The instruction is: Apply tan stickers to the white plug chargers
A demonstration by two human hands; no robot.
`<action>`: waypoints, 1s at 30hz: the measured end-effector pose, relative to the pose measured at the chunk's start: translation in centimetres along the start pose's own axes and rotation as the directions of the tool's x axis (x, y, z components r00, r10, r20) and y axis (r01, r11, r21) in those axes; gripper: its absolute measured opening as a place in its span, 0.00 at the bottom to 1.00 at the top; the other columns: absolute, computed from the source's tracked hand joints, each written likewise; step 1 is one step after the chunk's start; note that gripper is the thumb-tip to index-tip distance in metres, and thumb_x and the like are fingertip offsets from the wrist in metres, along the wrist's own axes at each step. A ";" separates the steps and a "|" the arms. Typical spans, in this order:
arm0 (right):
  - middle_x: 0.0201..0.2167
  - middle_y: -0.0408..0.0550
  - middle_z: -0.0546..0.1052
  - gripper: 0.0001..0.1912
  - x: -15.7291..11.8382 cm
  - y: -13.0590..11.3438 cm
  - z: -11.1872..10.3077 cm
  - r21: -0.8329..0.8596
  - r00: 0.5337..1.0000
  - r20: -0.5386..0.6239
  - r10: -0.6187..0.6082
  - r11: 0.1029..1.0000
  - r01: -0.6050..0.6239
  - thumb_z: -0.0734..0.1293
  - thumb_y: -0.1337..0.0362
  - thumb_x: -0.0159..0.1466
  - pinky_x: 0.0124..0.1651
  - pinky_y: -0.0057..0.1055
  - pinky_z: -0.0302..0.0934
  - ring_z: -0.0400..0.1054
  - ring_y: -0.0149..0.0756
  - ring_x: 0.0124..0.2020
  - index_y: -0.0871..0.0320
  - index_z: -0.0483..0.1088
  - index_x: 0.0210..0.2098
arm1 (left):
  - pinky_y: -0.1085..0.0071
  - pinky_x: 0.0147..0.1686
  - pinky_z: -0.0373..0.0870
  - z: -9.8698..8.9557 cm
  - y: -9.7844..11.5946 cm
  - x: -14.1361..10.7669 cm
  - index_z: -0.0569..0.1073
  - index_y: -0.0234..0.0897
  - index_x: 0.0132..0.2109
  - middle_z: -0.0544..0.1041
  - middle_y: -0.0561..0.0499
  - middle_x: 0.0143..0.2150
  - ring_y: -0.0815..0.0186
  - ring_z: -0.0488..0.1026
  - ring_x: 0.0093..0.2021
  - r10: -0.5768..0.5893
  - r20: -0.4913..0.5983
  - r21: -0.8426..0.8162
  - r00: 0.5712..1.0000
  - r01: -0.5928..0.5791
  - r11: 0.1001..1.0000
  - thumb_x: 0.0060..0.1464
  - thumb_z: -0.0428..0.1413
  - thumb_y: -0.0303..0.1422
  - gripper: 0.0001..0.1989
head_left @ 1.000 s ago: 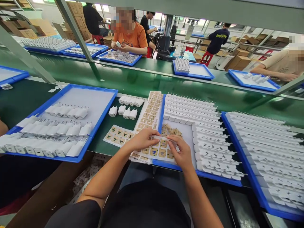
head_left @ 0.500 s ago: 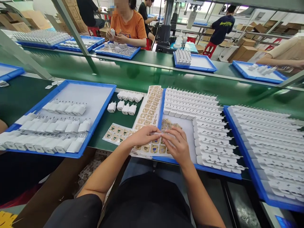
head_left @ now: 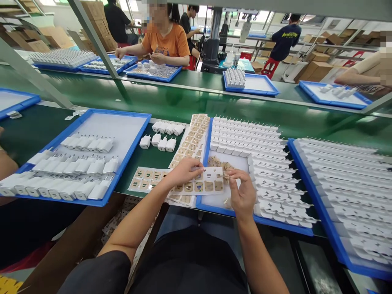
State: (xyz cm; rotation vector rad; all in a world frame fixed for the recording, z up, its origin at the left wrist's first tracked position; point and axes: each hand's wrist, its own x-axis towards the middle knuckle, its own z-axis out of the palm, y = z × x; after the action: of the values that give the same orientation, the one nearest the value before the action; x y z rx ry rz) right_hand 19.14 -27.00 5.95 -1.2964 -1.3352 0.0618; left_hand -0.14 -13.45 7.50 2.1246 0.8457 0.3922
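Observation:
My left hand (head_left: 184, 170) is over a white sheet of tan stickers (head_left: 216, 185), thumb and forefinger pinched together; what is between them is too small to make out. Some upper places on that sheet are bare of stickers. To its right, my right hand (head_left: 244, 192) pinches a small tan film scrap at the edge of a crumpled heap of tan film scraps (head_left: 218, 161). The heap lies in a blue-rimmed tray (head_left: 214, 207), beside rows of white plug adapters (head_left: 269, 175). More sticker sheets (head_left: 192, 141) lie under and behind my left hand.
On the left, a blue-rimmed tray (head_left: 128, 151) holds white adapters. Several loose adapters (head_left: 162, 143) stand between the trays. Another full tray (head_left: 346, 196) is at right. A green conveyor (head_left: 171, 100) runs across behind. A co-worker in orange (head_left: 167, 41) sits opposite.
My hands were together over the sticker sheet; now they are apart. The right hand has moved right and down to the film heap. More of the sheet shows between them.

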 end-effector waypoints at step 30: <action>0.31 0.46 0.78 0.06 -0.6 0.1 -0.3 0.219 0.967 0.200 0.160 0.954 -0.203 0.70 0.59 0.66 0.37 0.34 0.71 0.74 0.37 0.34 0.54 0.74 0.36 | 0.67 0.45 0.73 2.7 1.1 -6.6 0.68 0.40 0.51 0.75 0.47 0.48 0.59 0.75 0.48 -0.182 -0.396 -0.728 0.900 -0.187 0.659 0.43 0.71 0.46 0.32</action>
State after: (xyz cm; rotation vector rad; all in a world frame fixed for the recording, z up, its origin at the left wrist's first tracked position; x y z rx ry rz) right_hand 19.24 -27.57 5.58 -1.2263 -1.3114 0.4647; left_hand -3.05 -20.05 6.73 1.2448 0.7331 1.0633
